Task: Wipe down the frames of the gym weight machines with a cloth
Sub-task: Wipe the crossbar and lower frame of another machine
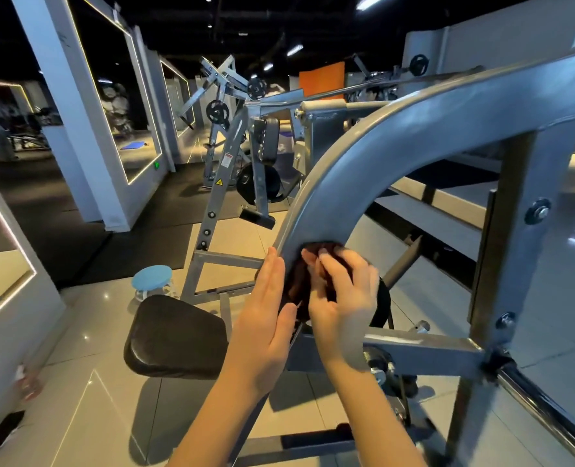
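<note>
Two hands low on curved bar (363,153). Right hand (341,293) grips cloth (294,281) against it, fingers curled; left hand (266,315) flat beside, fingers straight. Bar rises up-right from cloth.

cloth (295,281): lying mostly hidden beneath right hand (341,291) fingers
curved frame (414,129): running off right edge
warning sticker (219,182): showing print too small to read
floor object (27,382): blurring beyond recognition
</note>
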The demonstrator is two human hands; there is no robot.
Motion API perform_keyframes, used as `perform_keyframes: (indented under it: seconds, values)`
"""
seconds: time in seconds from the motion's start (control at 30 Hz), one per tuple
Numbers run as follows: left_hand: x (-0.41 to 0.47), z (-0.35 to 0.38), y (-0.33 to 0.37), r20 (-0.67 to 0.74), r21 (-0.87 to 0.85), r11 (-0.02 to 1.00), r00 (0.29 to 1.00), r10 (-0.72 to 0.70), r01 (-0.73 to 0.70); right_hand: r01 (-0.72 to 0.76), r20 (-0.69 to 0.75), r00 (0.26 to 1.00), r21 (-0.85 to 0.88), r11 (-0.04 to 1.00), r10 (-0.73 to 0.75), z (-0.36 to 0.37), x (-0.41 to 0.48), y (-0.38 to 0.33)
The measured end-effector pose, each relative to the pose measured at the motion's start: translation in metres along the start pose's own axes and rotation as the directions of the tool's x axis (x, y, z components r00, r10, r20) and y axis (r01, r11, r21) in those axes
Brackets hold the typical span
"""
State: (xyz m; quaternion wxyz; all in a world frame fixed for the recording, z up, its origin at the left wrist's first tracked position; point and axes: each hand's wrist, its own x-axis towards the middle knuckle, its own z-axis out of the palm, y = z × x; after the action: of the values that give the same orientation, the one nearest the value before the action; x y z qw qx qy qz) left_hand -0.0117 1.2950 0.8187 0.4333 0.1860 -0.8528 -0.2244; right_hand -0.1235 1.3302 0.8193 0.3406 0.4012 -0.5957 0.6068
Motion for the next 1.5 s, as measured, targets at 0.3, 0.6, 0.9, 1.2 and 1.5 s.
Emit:
perform_keyframes:
  seconds: [0.3, 0.6, 0.9, 1.2, 1.5]
  values:
    - [0.001, -0.003, -0.003, 0.006, -0.049, 0.998, 1.0, -0.029, 0.029, -0.034, 0.025, 0.999, 0.016, 0.999, 0.034, 0.004, -0.033, 0.004]
    - [-0.008, -0.01, -0.013, 0.043, -0.129, 0.987, 0.995, -0.088, 0.093, -0.074, -0.065, 0.995, 0.016, 0.997, 0.075, 0.006, 0.017, -0.002]
    - [-0.02, -0.01, -0.019, 0.051, -0.185, 0.969, 0.986, -0.157, 0.163, 0.021, 0.063, 0.998, -0.07, 0.997, -0.017, 0.002, -0.036, 0.002]
    - [-0.017, -0.01, -0.024, 0.046, -0.197, 0.97, 0.99, -0.134, 0.141, -0.026, 0.015, 1.0, -0.026, 0.999, 0.026, 0.006, -0.044, 0.002]
    - [-0.019, -0.01, -0.02, 0.073, -0.204, 0.966, 0.986, -0.149, 0.161, -0.115, -0.07, 0.991, -0.032, 0.993, 0.112, 0.006, 0.017, -0.01]
